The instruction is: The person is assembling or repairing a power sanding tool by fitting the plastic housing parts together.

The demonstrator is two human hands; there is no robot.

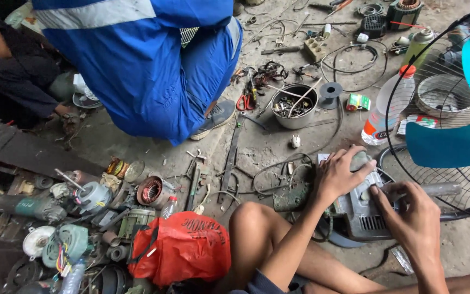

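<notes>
My left hand [337, 173] rests on top of a grey fan base housing [363, 213] on the floor, fingers curled over a round grey knob [360, 159]. My right hand [407, 213] presses its fingertips on the housing's right side, near the metal fan pole [436, 189]. My bare knee [252, 220] is raised in front of me. The standing fan's wire guard [403, 117] and blue blades [452, 142] lie to the right.
A person in blue coveralls [148, 65] crouches opposite; another person in dark clothes [6, 71] sits at far left. A metal pot of parts [294, 104], a plastic bottle [387, 106], red scissors [245, 100], a red bag [183, 246] and motor parts [82, 201] litter the floor.
</notes>
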